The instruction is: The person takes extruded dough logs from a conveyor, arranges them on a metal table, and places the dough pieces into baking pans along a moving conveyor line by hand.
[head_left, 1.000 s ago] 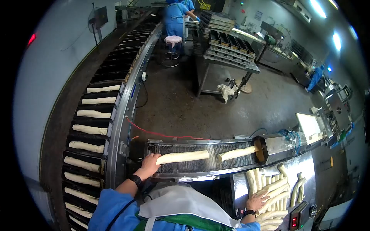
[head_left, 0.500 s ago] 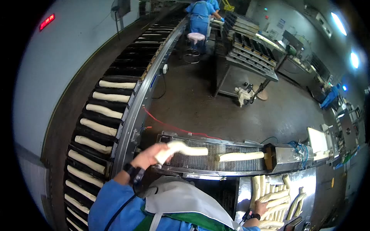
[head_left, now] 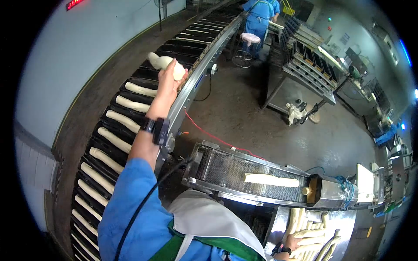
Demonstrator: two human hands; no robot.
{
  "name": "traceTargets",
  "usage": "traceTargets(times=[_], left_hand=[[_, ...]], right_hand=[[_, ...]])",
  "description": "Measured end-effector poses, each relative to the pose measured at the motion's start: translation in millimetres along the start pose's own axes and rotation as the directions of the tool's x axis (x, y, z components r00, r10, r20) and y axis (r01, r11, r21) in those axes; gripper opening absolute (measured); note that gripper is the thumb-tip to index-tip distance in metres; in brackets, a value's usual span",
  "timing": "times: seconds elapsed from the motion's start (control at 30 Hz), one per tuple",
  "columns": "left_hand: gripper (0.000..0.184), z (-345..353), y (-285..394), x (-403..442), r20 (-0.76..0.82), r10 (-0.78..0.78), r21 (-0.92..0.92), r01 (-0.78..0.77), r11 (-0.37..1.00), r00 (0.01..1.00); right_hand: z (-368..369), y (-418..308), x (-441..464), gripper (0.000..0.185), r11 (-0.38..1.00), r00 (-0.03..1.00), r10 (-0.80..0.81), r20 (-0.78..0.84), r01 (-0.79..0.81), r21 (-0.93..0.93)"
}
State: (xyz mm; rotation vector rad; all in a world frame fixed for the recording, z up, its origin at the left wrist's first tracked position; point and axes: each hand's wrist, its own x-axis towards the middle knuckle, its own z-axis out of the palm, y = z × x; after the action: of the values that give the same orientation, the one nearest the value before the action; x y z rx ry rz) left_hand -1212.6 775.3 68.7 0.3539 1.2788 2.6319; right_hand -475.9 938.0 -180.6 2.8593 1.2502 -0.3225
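Observation:
My left hand (head_left: pixel 170 78) is closed on a dough roll (head_left: pixel 167 64), held up over the row of black pans (head_left: pixel 146 74) on the long conveyor at the left. Pale dough strips lie in the nearer pans, one per pan. On the short mesh belt (head_left: pixel 222 169) in front of me lies another dough strip (head_left: pixel 272 180). At the lower right, my right hand (head_left: pixel 292 242) rests against the pile of dough strips (head_left: pixel 310 233) on the metal table; its fingers are partly hidden, so its grip is unclear.
A metal machine (head_left: pixel 333 192) stands at the right end of the mesh belt. Stacked pans (head_left: pixel 311 65) sit on a steel table beyond. A co-worker (head_left: pixel 257 19) and a pink-topped stool (head_left: pixel 250 38) are at the far end. A red hose (head_left: pixel 209 135) crosses the floor.
My left hand has lifted a dough roll off the mesh belt and carried it up and left over the pans. Another strip has moved left out of the machine. The view has shifted.

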Motion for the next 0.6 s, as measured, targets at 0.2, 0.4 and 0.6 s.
traceTargets(times=[0.2, 0.4, 0.6], left_hand=[[0.025, -31, -113, -73, 0.389, -0.271, 0.626, -0.037, 0.779, 0.88], [0.053, -29, -224, -210, 0.515, -0.79, 0.8, -0.517, 0.304, 0.332], [0.051, -31, -242, -256, 0.737, -0.562, 0.599, -0.748, 0.286, 0.375]], right_hand=[[-3, -6, -4, 0.087, 1.0, 1.0, -0.009, 0.005, 0.009, -0.019], [-9, -6, -10, 0.088, 0.999, 1.0, -0.015, 0.014, 0.016, -0.038], [-12, 1, -8, 0.09, 0.998, 0.999, -0.041, 0.012, 0.041, -0.037]])
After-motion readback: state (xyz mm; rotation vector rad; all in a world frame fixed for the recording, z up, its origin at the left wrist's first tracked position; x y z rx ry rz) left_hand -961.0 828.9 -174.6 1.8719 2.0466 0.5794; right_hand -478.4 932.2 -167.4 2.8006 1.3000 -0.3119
